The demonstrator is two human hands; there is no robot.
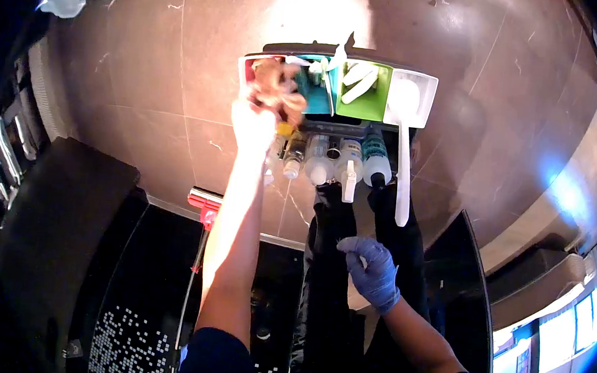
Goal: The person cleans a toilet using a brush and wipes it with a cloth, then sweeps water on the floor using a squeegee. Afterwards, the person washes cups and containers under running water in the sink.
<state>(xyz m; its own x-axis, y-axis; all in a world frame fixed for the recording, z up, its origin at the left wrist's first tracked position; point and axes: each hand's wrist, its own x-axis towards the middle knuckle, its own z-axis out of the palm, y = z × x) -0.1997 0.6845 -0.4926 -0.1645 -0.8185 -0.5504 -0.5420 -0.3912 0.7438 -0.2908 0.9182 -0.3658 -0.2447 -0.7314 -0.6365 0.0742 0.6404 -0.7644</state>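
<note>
My left hand (254, 121), bare, reaches to the red bin (249, 70) at the left end of a cleaning caddy. Its fingers are closed on a crumpled brown cloth (277, 85), blurred by motion. Beside it are a teal bin (325, 103) with pale items and a green bin (375, 107) with white rolled pieces. A white long-handled brush (404, 167) leans out of the white bin (424, 102), its head inside. My right hand (370, 271), in a blue-purple glove, is held above my legs with curled fingers; whether something small is pinched in them is unclear.
Several bottles hang along the caddy's near side, among them a spray bottle (350, 166) and a teal-labelled bottle (375, 154). A red-headed floor tool (206, 207) lies to the left. A dark box-like piece (59, 203) stands farther left. Brown tiled floor (201, 81) surrounds the caddy.
</note>
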